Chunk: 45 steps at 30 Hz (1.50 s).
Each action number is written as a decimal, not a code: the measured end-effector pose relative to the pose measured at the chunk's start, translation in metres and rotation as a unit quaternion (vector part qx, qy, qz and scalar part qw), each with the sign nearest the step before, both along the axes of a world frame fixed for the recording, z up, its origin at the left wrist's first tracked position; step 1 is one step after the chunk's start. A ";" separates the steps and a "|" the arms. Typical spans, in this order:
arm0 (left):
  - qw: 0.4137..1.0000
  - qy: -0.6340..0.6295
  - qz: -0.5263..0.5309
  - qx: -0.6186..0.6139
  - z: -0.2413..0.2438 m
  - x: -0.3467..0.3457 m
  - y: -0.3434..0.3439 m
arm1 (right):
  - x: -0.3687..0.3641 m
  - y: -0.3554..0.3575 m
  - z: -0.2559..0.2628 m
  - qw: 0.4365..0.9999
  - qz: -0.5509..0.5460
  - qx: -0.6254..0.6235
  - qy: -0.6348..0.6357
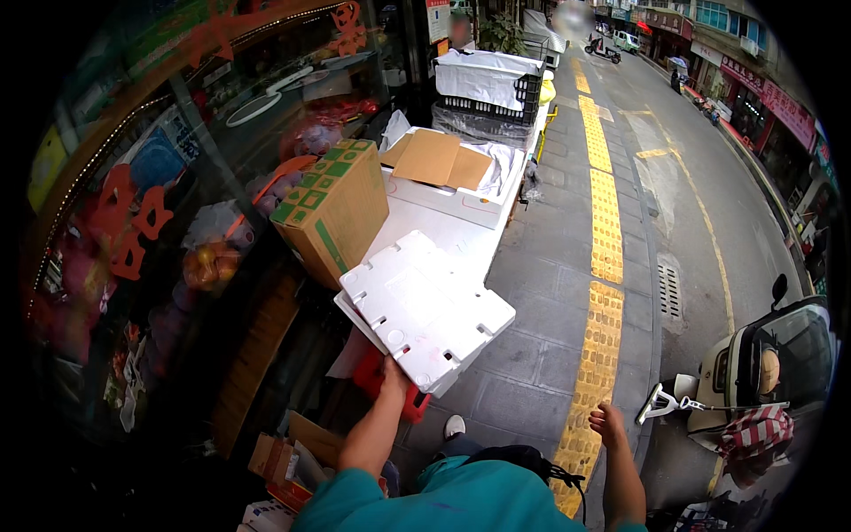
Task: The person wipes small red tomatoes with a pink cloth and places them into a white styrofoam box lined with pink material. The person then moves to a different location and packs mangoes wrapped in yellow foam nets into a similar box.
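Note:
My left hand [393, 376] grips the near edge of a white foam box lid [425, 299], which lies askew over another white foam piece. Its fingers are mostly hidden under the foam. My right hand [604, 423] hangs over the yellow tactile paving, empty, its fingers loosely curled. Beyond the foam is a white tabletop [415, 223]. On it stand a cardboard carton [342, 216] with green print and a white foam box [442, 199] with a white cloth and flattened cardboard [427, 157] on top.
Black crates [488, 100] under white cloth stand farther along the stall. Shop glass runs along the left. A red plastic stool or crate [372, 382] and open cartons [299, 455] are near my feet. A small vehicle [738, 372] and a mop-like tool [658, 403] are at the right.

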<state>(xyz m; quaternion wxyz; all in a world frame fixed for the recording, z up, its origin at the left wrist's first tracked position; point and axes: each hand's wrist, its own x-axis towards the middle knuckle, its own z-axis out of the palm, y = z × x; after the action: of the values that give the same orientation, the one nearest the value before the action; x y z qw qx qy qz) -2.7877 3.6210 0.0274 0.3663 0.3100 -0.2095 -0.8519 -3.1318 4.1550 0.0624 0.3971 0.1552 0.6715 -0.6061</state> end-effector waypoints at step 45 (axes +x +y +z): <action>0.827 -0.451 0.236 -0.240 0.145 -0.403 -0.153 | -0.452 -0.819 0.066 0.465 0.638 0.035 0.613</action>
<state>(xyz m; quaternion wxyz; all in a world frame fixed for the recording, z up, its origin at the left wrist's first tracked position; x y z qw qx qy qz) -3.1912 3.4682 0.1728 0.4838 0.6015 -0.4699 -0.4282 -3.5834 3.3356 0.1280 0.1542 -0.7137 0.6759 -0.1006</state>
